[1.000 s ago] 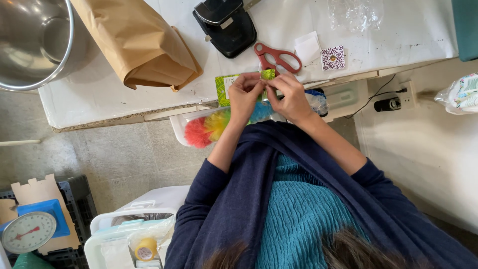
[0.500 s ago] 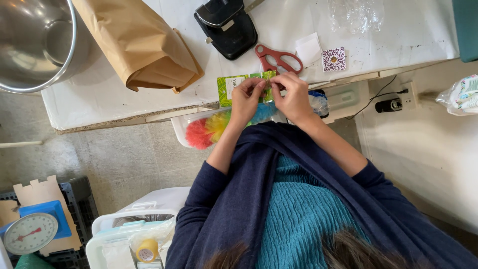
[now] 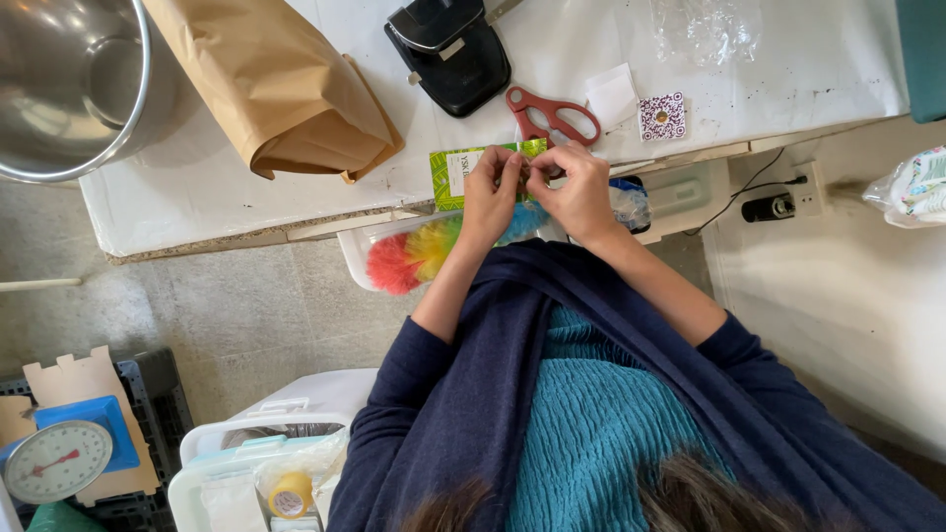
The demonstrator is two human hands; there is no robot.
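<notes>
- I am watching both hands meeting at the near edge of the white worktop [image 3: 197,212]; the left hand [image 3: 490,197] and the right hand [image 3: 574,192] are pinching the top edge of a small green packet [image 3: 455,172], fingers curled tight on it, fingertips nearly touching each other.
- The green packet is lying partly on the worktop edge and partly under the hands, just below the red scissors [image 3: 552,116] and near the black hole punch [image 3: 448,54].
- I am judging that the packet could slip off the edge into the clear bin with the rainbow duster [image 3: 414,258] just below, since much of it seems to be overhanging and only the fingertips are holding it.
- A sharp pull could be tearing the packet unevenly or scattering what is inside; I cannot tell what it contains.
- The scissors are lying just beyond the knuckles, so a forward jerk could be knocking into them.
- Against the earlier frames, the hands are sitting slightly higher and closer together, and more of the packet's left part is showing beside the left hand.
- The brown paper bag [image 3: 276,94] and the steel bowl [image 3: 69,89] are lying where they were.
</notes>
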